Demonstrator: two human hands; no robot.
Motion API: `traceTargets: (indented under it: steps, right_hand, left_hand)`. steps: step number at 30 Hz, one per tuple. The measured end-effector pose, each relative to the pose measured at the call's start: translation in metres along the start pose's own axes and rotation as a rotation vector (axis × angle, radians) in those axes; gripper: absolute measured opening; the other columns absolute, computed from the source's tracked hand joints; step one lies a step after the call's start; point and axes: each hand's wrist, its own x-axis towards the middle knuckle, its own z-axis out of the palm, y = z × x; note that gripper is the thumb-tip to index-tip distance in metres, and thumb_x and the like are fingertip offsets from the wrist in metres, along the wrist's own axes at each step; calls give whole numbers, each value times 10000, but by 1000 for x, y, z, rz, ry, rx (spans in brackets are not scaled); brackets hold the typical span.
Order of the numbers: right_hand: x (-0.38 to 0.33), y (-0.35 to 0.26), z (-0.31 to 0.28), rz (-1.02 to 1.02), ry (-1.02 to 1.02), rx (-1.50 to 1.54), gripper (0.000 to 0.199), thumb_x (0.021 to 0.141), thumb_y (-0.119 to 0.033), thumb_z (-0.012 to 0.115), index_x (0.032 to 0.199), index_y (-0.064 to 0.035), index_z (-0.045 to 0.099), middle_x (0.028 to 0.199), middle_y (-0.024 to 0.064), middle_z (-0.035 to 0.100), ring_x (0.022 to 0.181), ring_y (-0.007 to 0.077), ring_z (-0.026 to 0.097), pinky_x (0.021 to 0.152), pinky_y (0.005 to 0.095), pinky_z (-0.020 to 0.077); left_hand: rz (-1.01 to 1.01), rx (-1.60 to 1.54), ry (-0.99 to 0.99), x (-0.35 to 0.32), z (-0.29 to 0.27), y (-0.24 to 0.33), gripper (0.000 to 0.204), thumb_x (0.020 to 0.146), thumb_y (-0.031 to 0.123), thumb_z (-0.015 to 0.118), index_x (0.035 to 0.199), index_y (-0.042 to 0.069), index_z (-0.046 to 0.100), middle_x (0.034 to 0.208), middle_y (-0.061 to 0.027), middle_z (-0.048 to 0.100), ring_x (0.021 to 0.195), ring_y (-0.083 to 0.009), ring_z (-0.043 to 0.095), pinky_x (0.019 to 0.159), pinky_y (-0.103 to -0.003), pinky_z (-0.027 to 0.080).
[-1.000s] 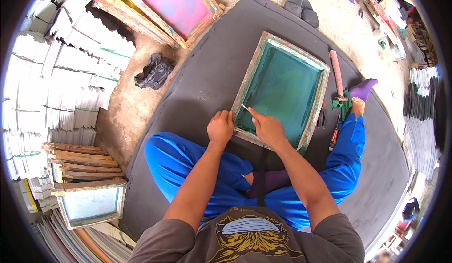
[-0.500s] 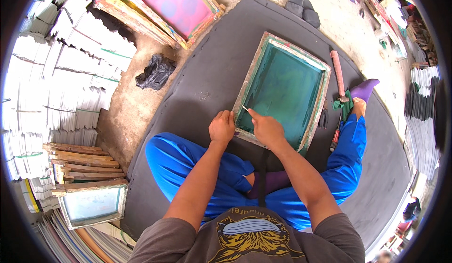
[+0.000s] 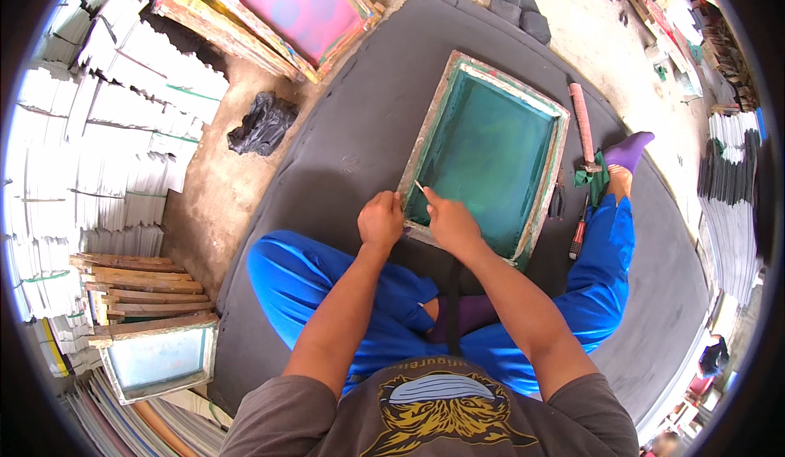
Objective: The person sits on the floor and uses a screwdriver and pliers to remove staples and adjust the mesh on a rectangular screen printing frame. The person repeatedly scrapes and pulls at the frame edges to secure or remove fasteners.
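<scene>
A wooden-framed printing screen [image 3: 536, 212] with green mesh lies flat on a dark grey mat [image 3: 343, 138] in front of my crossed legs. My left hand [image 3: 381, 220] is closed on the frame's near left corner. My right hand [image 3: 450, 224] pinches a thin pale stick-like tool [image 3: 419, 187] whose tip rests at the mesh edge by that same corner. The two hands are almost touching.
A pink-handled squeegee [image 3: 581, 123], a green rag [image 3: 595, 181] and a red-handled tool [image 3: 576, 236] lie right of the screen. More framed screens [image 3: 286, 15] lean at the back, a black bag [image 3: 262, 123] lies left, and paper stacks [image 3: 98, 154] and wooden frames [image 3: 139, 293] fill the left side.
</scene>
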Motion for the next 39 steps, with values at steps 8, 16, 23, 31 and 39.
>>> traceTargets:
  steps: [8, 16, 23, 31, 39]
  right_hand:
    - [13, 48, 22, -159, 78, 153, 478, 1040, -211, 565, 1511, -140, 527, 923, 220, 733, 802, 385, 695, 785, 493, 552]
    - [20, 57, 1, 78, -213, 663, 459, 1069, -220, 557, 1526, -192, 522, 853, 83, 714, 708, 247, 640, 717, 386, 546]
    - [30, 79, 18, -282, 23, 239, 473, 1050, -224, 597, 1518, -274, 540, 1020, 156, 742, 834, 286, 715, 768, 422, 561]
    - [33, 75, 13, -392, 128, 162, 479, 1036, -246, 589, 1494, -381, 553, 800, 124, 631, 728, 315, 685, 653, 474, 546]
    - [22, 29, -25, -274, 75, -394, 442, 1023, -266, 572, 1455, -358, 591, 909, 121, 703, 791, 332, 724, 672, 471, 583]
  left_hand:
    - [-18, 19, -16, 1, 0, 0, 297, 1016, 227, 598, 786, 38, 584, 807, -171, 660, 733, -432, 649, 660, -540, 501]
    - [-17, -4, -14, 0, -1, 3, 314, 1026, 237, 585, 789, 30, 576, 815, -179, 655, 731, -442, 641, 658, -545, 495]
    - [-13, -12, -26, 2, -1, 3, 314, 1026, 237, 586, 792, 27, 582, 818, -180, 657, 736, -444, 640, 655, -546, 494]
    - [-38, -15, -25, 1, -2, 1, 302, 1022, 235, 593, 799, 32, 589, 825, -171, 660, 747, -436, 643, 660, -541, 495]
    - [-46, -22, -19, 2, -2, 2, 308, 1019, 247, 596, 797, 35, 587, 825, -171, 658, 751, -438, 642, 663, -541, 493]
